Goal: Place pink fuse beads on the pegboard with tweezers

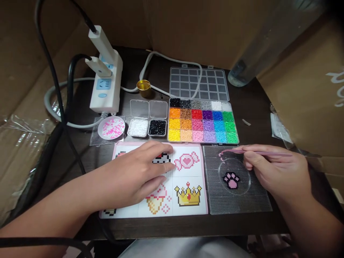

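Observation:
My left hand [146,170] lies over the pattern sheet [189,211], fingers apart, its fingertips beside the pink candy picture [186,161]. A yellow crown picture [188,194] shows below, while the hand partly covers other pictures. Pinched in my right hand [271,168] are pink tweezers [264,153], their tips over the upper part of the clear pegboard [239,208]. A short curved row of pink beads [220,156] sits at the tips. Lower on the board is a black and pink paw print of beads [231,180], within a clear ring outline.
A bead box [202,120] with many colours lies behind the pegboard, its clear lid [199,84] folded back. Left of it are small boxes of white beads [138,128] and black beads [157,128], a dish of pink beads [111,128], a gold cup [144,88] and a power strip [107,86].

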Motion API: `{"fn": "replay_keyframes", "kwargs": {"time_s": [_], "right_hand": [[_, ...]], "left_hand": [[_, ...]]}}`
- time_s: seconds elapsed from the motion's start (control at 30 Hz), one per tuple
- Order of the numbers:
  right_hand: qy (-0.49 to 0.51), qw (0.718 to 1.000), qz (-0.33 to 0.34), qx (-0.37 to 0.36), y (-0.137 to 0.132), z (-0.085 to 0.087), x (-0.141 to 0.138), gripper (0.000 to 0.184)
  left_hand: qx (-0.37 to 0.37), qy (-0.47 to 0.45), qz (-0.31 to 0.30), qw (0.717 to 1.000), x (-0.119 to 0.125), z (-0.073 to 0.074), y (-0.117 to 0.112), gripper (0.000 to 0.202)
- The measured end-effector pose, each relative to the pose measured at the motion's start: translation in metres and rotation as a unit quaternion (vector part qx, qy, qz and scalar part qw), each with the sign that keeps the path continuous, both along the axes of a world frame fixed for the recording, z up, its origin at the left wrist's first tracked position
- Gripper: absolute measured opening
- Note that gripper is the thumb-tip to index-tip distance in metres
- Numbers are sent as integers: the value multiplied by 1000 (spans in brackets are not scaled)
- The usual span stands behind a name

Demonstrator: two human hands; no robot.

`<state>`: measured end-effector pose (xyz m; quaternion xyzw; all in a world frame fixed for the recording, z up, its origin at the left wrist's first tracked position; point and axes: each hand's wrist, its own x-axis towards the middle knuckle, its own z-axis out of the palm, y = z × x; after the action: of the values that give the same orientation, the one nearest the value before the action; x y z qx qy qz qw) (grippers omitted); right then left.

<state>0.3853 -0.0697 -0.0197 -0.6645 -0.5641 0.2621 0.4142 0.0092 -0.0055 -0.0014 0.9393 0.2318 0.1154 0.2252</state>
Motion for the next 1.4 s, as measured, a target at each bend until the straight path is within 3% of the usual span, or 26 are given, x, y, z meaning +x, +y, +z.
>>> {"fn": "replay_keyframes", "kwargs": {"time_s": [0.93,1.27,1.4], "right_hand": [[9,1000,-1,-1,4,1,-1,12],[12,1000,2,-3,6,6,-4,36],[14,1000,3,-4,6,4,-3,24]], "left_hand": [[-3,-3,-3,1000,2,0,2,33],[0,-7,-3,1000,1,-1,2,32],[-7,-13,0,1000,1,-1,2,32]]}}
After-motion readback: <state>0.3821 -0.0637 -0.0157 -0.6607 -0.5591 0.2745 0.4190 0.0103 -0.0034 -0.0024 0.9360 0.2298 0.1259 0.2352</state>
